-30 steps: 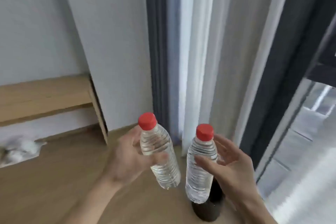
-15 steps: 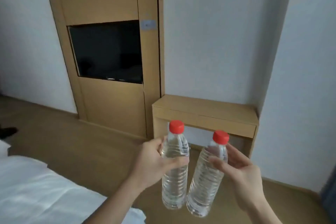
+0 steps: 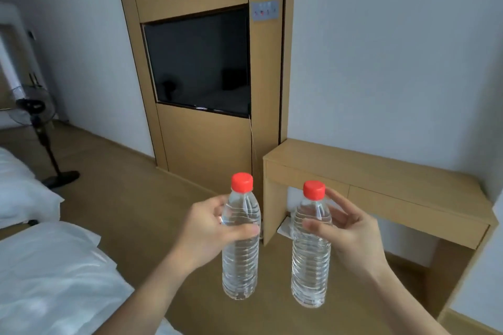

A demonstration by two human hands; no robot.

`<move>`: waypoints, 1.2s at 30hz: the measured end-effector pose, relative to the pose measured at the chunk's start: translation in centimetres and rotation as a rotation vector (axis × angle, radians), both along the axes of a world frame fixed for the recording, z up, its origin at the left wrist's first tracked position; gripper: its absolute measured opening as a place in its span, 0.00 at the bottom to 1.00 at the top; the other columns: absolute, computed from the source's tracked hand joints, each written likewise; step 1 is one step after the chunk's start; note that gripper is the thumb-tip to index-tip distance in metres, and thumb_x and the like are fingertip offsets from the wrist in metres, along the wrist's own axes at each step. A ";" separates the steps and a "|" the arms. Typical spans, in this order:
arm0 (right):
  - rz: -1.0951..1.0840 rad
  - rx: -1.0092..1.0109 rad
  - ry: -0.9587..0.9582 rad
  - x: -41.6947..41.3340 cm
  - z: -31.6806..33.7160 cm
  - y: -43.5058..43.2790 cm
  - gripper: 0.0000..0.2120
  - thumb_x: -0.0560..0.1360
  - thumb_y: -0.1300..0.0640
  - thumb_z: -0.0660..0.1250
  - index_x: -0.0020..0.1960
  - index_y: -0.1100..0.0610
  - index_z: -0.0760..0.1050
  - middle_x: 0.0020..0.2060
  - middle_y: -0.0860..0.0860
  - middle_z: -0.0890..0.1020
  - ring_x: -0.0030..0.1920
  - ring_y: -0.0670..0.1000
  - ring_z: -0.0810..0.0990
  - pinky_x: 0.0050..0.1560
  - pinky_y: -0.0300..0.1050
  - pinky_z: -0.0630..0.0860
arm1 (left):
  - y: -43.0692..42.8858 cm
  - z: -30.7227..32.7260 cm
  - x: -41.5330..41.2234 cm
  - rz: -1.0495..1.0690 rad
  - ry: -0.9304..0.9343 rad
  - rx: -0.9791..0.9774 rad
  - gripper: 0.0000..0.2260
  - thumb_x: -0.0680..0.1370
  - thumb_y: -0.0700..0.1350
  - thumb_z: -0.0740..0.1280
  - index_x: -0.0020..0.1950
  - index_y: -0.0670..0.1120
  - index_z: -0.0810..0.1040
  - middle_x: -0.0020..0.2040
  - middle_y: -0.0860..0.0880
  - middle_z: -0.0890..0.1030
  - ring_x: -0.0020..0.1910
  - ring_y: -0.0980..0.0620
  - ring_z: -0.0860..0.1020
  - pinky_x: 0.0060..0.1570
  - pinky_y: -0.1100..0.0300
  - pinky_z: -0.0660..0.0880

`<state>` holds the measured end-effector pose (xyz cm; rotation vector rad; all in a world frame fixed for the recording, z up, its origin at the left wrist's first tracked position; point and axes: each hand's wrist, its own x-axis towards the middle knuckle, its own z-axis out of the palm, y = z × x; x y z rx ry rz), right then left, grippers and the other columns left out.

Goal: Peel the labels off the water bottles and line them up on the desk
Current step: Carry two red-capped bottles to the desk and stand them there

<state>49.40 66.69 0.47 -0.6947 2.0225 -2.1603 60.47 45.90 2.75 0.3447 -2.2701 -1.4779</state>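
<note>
Two clear water bottles with red caps and no labels are held upright in the air in front of me. My left hand (image 3: 206, 231) grips the left bottle (image 3: 241, 261) around its upper body, thumb across the front. My right hand (image 3: 351, 236) holds the right bottle (image 3: 310, 261) between thumb and fingers near its shoulder. The wooden desk (image 3: 381, 171) stands against the white wall behind and to the right of the bottles, its top bare.
A wooden wall panel holds a dark television (image 3: 201, 62) with a switch plate (image 3: 264, 10) beside it. White bedding (image 3: 46, 275) lies at the lower left. A black standing fan (image 3: 40, 128) is at the far left on the wooden floor.
My view has swung from the curtain and window round to the television wall and desk. Both bottles stay in my hands, now upright and slightly further apart.
</note>
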 end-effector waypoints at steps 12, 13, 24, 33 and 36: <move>-0.111 0.134 -0.039 -25.0 -1.5 0.4 0.25 0.58 0.58 0.80 0.49 0.38 0.78 0.40 0.29 0.82 0.46 0.27 0.77 0.41 0.25 0.71 | -0.7 -2.8 -29.5 -0.154 -0.113 0.016 0.20 0.59 0.42 0.81 0.48 0.50 0.81 0.44 0.55 0.86 0.43 0.56 0.84 0.46 0.60 0.75; -0.118 0.147 -0.049 -26.8 -1.6 0.7 0.24 0.58 0.58 0.80 0.50 0.40 0.79 0.41 0.31 0.83 0.47 0.30 0.79 0.41 0.25 0.72 | -0.5 -3.2 -32.2 -0.187 -0.123 0.013 0.20 0.58 0.44 0.81 0.47 0.50 0.81 0.44 0.55 0.86 0.43 0.56 0.84 0.47 0.58 0.76; -0.327 0.222 -0.087 -50.2 -3.4 -1.4 0.23 0.56 0.67 0.80 0.50 0.54 0.82 0.42 0.43 0.87 0.46 0.37 0.83 0.40 0.24 0.73 | -4.1 -6.5 -61.6 -0.454 -0.195 -0.057 0.21 0.54 0.52 0.79 0.43 0.50 0.79 0.41 0.51 0.84 0.42 0.53 0.82 0.47 0.56 0.75; -0.480 0.217 -0.128 -65.9 -3.3 -6.9 0.24 0.59 0.62 0.79 0.51 0.46 0.80 0.47 0.41 0.85 0.51 0.37 0.81 0.54 0.37 0.76 | -9.0 -6.0 -79.3 -0.475 -0.212 -0.034 0.20 0.56 0.51 0.79 0.44 0.51 0.81 0.43 0.51 0.84 0.45 0.49 0.81 0.49 0.51 0.76; -0.471 0.200 -0.164 -71.0 -3.9 -8.2 0.24 0.59 0.63 0.78 0.53 0.50 0.81 0.46 0.46 0.86 0.49 0.44 0.84 0.55 0.48 0.78 | -10.2 -6.1 -83.7 -0.442 -0.211 -0.009 0.19 0.55 0.52 0.79 0.44 0.53 0.81 0.41 0.54 0.84 0.43 0.55 0.81 0.46 0.57 0.74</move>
